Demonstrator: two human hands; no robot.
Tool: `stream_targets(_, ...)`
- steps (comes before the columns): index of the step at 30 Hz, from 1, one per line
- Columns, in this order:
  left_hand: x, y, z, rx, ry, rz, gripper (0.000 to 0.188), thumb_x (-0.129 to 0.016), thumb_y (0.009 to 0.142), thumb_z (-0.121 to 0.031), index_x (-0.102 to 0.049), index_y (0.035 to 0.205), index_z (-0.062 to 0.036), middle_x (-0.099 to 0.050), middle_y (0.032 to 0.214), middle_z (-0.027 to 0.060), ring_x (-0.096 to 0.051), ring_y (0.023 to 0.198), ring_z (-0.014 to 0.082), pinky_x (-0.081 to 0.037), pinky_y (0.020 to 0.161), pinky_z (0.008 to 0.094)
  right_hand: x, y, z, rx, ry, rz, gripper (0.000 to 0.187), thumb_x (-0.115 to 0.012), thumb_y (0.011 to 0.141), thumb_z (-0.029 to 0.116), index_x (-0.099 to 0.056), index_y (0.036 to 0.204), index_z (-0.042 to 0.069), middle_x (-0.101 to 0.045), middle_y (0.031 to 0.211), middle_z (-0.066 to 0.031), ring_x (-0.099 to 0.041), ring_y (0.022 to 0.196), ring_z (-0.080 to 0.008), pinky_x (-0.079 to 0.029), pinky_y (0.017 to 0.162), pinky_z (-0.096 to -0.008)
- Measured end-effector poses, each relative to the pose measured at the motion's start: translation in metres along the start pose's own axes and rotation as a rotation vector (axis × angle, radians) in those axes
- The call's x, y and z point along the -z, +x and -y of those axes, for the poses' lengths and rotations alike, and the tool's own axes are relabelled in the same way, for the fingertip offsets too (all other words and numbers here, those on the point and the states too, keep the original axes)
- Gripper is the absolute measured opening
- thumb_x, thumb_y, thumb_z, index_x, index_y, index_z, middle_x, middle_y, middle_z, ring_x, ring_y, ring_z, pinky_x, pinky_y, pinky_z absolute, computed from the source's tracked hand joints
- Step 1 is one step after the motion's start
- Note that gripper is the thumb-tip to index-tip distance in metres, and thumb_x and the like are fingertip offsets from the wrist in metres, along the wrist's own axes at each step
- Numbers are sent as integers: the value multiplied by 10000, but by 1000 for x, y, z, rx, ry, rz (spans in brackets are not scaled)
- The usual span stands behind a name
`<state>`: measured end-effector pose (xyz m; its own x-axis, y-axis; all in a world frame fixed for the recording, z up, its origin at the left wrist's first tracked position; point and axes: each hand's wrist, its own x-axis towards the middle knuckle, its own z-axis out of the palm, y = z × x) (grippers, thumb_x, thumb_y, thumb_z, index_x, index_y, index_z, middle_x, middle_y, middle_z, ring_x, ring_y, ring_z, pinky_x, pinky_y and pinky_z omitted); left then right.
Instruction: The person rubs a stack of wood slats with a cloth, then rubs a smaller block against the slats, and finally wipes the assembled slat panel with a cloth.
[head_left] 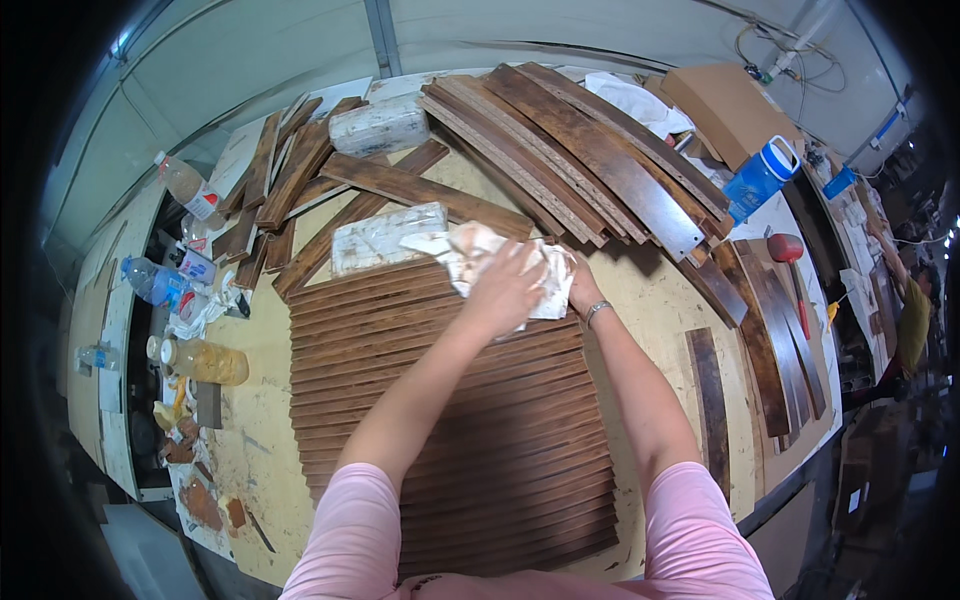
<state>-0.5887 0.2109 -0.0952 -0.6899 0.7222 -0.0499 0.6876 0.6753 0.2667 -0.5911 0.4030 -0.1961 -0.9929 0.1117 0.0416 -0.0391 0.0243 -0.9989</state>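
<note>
A dark brown slatted wooden panel lies in front of me, its long slats running left to right in a stepped row. At its far edge my left hand presses down, closed on a white cloth with brown stains. My right hand, with a bracelet at the wrist, is curled at the panel's far right corner against the cloth's right side. Its fingertips are partly hidden, and I cannot make out what they grip. A wrapped white block rests just beyond the panel, left of the cloth.
Loose brown boards are stacked at the far side, with shorter strips at far left. Bottles and a jar of yellowish stuff stand along the left edge. To the right are a blue jug, a red-headed mallet and more boards.
</note>
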Motion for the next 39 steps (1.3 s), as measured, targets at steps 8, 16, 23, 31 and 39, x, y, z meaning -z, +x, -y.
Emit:
stream_targets(8, 19, -87, 58, 273, -16, -115, 534, -564, 975, -331, -494, 1442, -80, -323, 1595, 110, -234, 1496, 303, -100, 1229, 501, -17, -5, 7, 20, -401, -70, 486, -329, 1037, 343, -613, 1105, -46, -600, 1172, -304, -527, 1136, -466, -409, 1011, -471)
stream_targets(16, -16, 13, 0, -55, -47, -209, 527, -478, 998, -295, -413, 1485, -103, -363, 1564, 134, -309, 1450, 329, -204, 1204, 504, -3, 12, -16, 84, -397, 23, 406, -497, 960, 320, -619, 1118, -33, -638, 1153, -273, -596, 1075, -453, -498, 898, -467)
stream_targets(23, 11, -142, 149, 415, -186, -371, 425, -528, 988, -188, -511, 1404, -101, -397, 1528, 147, -437, 1367, 352, -416, 1110, 412, -1, 11, -14, -43, -539, -88, 567, -308, 1054, 386, -581, 1214, -84, -555, 1284, -329, -517, 1208, -465, -394, 1057, -450)
stream_targets(31, 52, -178, 198, 656, -767, -693, 438, -432, 980, -38, -495, 1411, 9, -689, 1151, 213, -700, 949, 248, -562, 841, 324, -6, 4, 4, -40, -577, -134, 570, -292, 1057, 383, -602, 1142, -89, -619, 1139, -338, -559, 1118, -492, -433, 989, -470)
stream_targets(39, -5, -81, 102, 140, -141, -310, 395, -572, 958, -133, -606, 1348, -184, -476, 1498, 81, -375, 1430, 301, -325, 1186, 425, -14, 0, 22, -52, -626, -111, 542, -336, 1055, 369, -600, 1132, -97, -634, 1121, -326, -584, 1093, -473, -449, 964, -448)
